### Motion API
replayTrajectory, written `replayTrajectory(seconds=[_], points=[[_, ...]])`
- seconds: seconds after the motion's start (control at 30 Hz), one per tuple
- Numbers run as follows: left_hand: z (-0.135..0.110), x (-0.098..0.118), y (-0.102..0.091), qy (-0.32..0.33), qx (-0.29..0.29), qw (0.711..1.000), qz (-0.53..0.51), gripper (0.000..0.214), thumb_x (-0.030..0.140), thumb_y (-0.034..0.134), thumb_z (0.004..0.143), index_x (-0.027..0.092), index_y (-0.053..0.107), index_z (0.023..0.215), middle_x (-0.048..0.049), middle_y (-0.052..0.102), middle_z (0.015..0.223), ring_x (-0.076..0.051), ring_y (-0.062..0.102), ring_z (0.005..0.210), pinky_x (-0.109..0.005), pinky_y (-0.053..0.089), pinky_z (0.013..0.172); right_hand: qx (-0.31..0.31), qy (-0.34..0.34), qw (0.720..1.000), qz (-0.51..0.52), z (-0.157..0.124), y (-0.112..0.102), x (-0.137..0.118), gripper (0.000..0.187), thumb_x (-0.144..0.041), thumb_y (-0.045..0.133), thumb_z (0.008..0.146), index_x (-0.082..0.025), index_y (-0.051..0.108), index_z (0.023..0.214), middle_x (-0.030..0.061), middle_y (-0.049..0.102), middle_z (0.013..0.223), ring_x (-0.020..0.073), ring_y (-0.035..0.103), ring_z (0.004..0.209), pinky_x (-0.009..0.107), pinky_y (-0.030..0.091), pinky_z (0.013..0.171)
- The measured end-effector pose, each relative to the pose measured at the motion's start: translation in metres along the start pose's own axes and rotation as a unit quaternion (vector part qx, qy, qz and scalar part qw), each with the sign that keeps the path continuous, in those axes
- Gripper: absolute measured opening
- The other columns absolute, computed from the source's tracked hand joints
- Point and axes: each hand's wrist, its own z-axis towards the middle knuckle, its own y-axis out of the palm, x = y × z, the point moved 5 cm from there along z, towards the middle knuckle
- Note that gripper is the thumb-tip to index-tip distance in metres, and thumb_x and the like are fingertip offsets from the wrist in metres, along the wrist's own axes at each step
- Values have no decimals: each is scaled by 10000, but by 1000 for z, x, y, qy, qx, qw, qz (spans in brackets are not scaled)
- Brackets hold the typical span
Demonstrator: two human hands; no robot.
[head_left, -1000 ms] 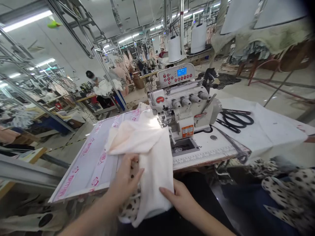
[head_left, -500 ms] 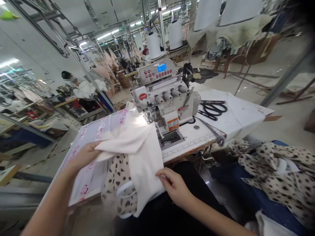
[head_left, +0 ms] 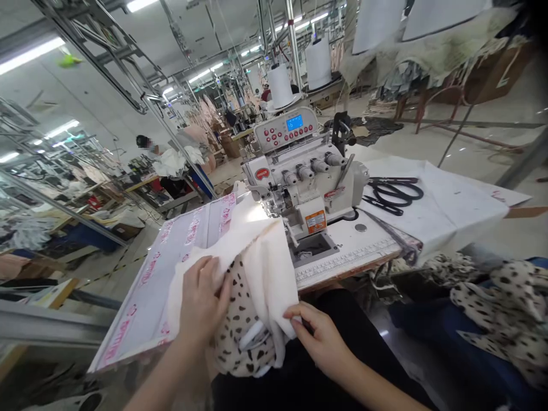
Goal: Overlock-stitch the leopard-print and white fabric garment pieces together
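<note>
My left hand [head_left: 201, 299] rests on a cream knit fabric [head_left: 268, 268], its fingers gathering a fold near the middle of the pile. My right hand [head_left: 319, 337] pinches the fabric's lower right edge between thumb and fingers. Below the cream layer lies a leopard-spotted fabric [head_left: 240, 331], with a white strip or band [head_left: 252, 335] showing on it. Both hands are in front of the overlock sewing machine [head_left: 303, 177], and the cream fabric reaches close to its presser foot [head_left: 274, 201].
A white board with pink printing [head_left: 171, 268] extends the table to the left. Black scissors [head_left: 394, 194] lie on a white sheet [head_left: 454, 205] at right. More spotted fabric [head_left: 505, 302] is heaped lower right. A person [head_left: 156, 151] stands at a distant bench among garment racks.
My left hand has moved down from the cream fold and now presses on the fabric. The cream layer has spread left over the board. My right hand has shifted slightly along the edge.
</note>
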Motion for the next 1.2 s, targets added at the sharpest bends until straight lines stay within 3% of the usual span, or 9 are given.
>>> replayTrajectory(seconds=[0.2, 0.33, 0.4, 0.57, 0.7, 0.83, 0.97, 1.07, 1.2], points=[[10, -37, -19, -24, -77, 997, -17, 236, 172, 354, 808, 169, 556, 929, -59, 601, 917, -188, 555, 856, -289, 449, 740, 8, 7, 1000, 1, -1, -2, -4, 194, -96, 442, 782, -167, 609, 850, 30, 579, 790, 148, 545, 725, 241, 403, 663], [28, -7, -69, 41, -54, 997, 46, 248, 235, 360, 836, 199, 578, 949, -10, 623, 735, -157, 582, 641, -232, 438, 561, 19, 22, 1000, 3, 1, 2, -6, 167, -134, 472, 776, -156, 625, 838, 31, 580, 765, 141, 522, 664, 238, 387, 609], [26, 24, -79, 95, -96, 990, 30, 244, 249, 361, 838, 231, 596, 901, 27, 592, 608, -128, 544, 500, -205, 397, 457, 12, 27, 999, 21, 1, 3, -7, 171, -199, 470, 807, -147, 632, 818, 36, 581, 754, 145, 519, 662, 242, 381, 604], [-21, 108, -35, 296, -259, 917, 66, 314, 77, 417, 687, 161, 613, 919, -17, 598, 582, -167, 551, 458, -245, 392, 412, 8, 47, 990, 131, -1, -1, -8, 413, -390, 326, 907, -145, 626, 764, 28, 569, 702, 146, 501, 671, 252, 364, 627], [-53, 130, 10, 290, -289, 900, 152, 401, 35, 458, 677, 66, 558, 1064, -45, 560, 560, -175, 546, 456, -236, 368, 395, -14, 48, 977, 205, 5, -9, -16, 428, -459, 311, 903, -154, 564, 743, -5, 496, 660, 118, 437, 611, 232, 339, 573], [-64, 131, 22, 247, -336, 899, 134, 339, 115, 487, 752, 86, 544, 1085, -42, 548, 558, -145, 545, 485, -206, 365, 438, -5, 32, 987, 156, 16, -16, -23, 270, -427, 475, 834, -170, 515, 761, -31, 429, 665, 101, 382, 585, 212, 312, 535], [-22, 120, 11, 174, -350, 920, 6, 235, 301, 428, 828, 168, 578, 950, -39, 579, 646, -157, 565, 599, -251, 427, 559, 1, -2, 998, 61, 20, -17, -25, 263, -308, 472, 835, -171, 445, 611, -25, 416, 643, 114, 409, 627, 222, 323, 590], [44, 100, 9, 94, -267, 949, -138, 270, 294, 309, 880, 186, 555, 856, -40, 595, 805, -150, 560, 743, -264, 441, 670, -27, 4, 998, 61, 17, -19, -32, 251, -293, 442, 843, -178, 414, 622, -25, 411, 645, 113, 399, 612, 223, 316, 578], [106, 68, 33, 23, -180, 962, -206, 183, 279, 390, 850, 185, 541, 894, -41, 558, 1005, -170, 506, 944, -299, 395, 832, -106, 3, 984, 142, 11, -28, -52, 261, -353, 414, 860, -177, 415, 667, -20, 397, 667, 112, 376, 624, 221, 314, 579]])
